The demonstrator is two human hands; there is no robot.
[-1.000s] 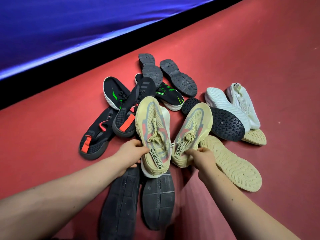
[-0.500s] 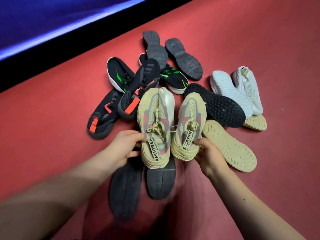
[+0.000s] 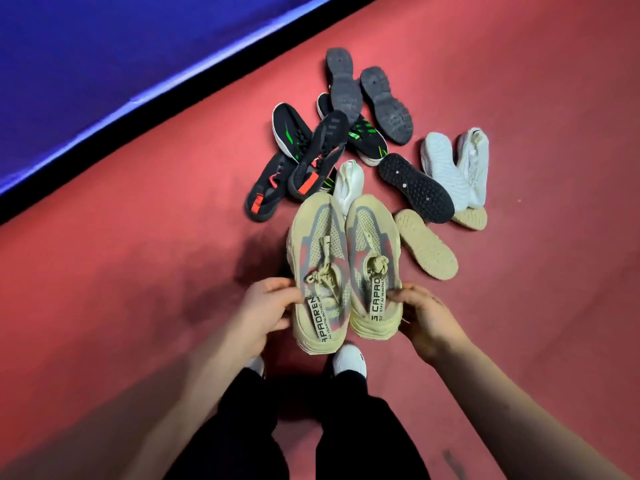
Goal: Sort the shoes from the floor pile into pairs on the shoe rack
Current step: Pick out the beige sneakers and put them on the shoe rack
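I hold two matching beige sneakers with grey-red panels side by side above the red floor. My left hand (image 3: pixel 268 311) grips the heel side of the left beige sneaker (image 3: pixel 320 268). My right hand (image 3: pixel 420 315) grips the heel side of the right beige sneaker (image 3: pixel 372 261). Beyond them lies the floor pile: black shoes with orange tabs (image 3: pixel 266 192), black shoes with green stripes (image 3: pixel 289 128), two grey soles (image 3: pixel 384 103) turned up, a black studded sole (image 3: pixel 415 187), white sneakers (image 3: pixel 460 168), a white shoe (image 3: pixel 348 183) and beige soles (image 3: pixel 426 249). No shoe rack is in view.
A blue padded surface with a black edge (image 3: pixel 104 64) runs diagonally across the upper left. My own legs in black trousers and white shoes (image 3: pixel 348 365) stand below the held pair. Red floor (image 3: pixel 536 81) spreads to the right and left of the pile.
Both beige sneakers have been lifted off the pile and brought together, toes forward. The view has risen, so the pile looks farther away and my legs now show.
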